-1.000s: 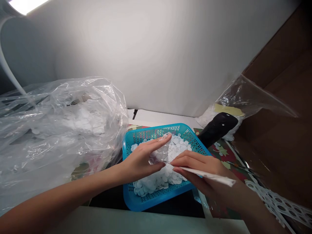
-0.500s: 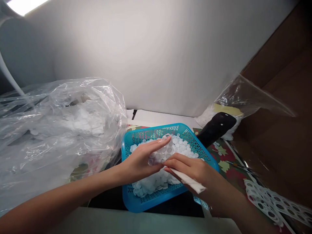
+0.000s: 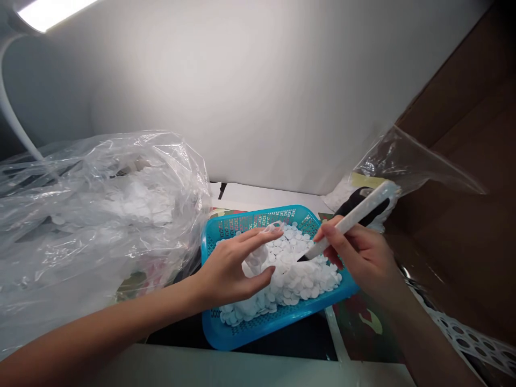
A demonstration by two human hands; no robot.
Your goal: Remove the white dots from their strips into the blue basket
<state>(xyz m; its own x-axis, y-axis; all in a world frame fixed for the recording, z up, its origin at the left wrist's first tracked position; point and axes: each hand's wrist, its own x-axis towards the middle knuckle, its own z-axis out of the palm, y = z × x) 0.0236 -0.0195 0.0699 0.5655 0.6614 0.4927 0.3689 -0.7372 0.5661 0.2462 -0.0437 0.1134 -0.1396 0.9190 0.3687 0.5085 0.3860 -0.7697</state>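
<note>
My left hand (image 3: 237, 263) is curled, thumb and fingers around a translucent white sheet with round holes (image 3: 255, 259), over the basket's left half. In my right hand (image 3: 363, 252) is a slim tool with a white, wrapped-looking handle (image 3: 358, 212) and a dark tip. It slants down to the left, its tip just over the heap of small white discs (image 3: 294, 285); whether it touches them I cannot tell. The discs lie in a blue plastic basket (image 3: 229, 341) with perforated walls. What kind of tool it is stays unclear.
A big clear plastic bag (image 3: 161, 247) with white pieces inside lies at the left. Behind my right hand are a black handle-like object (image 3: 355, 200) and another clear bag (image 3: 403, 156). Punched white strips (image 3: 479, 344) lie at the right. A lamp (image 3: 52, 13) shines at upper left.
My right hand has moved away from the sheet, up and to the right. The tool has swung round, its dark tip now pointing at the discs. My left hand stays nearly in place.
</note>
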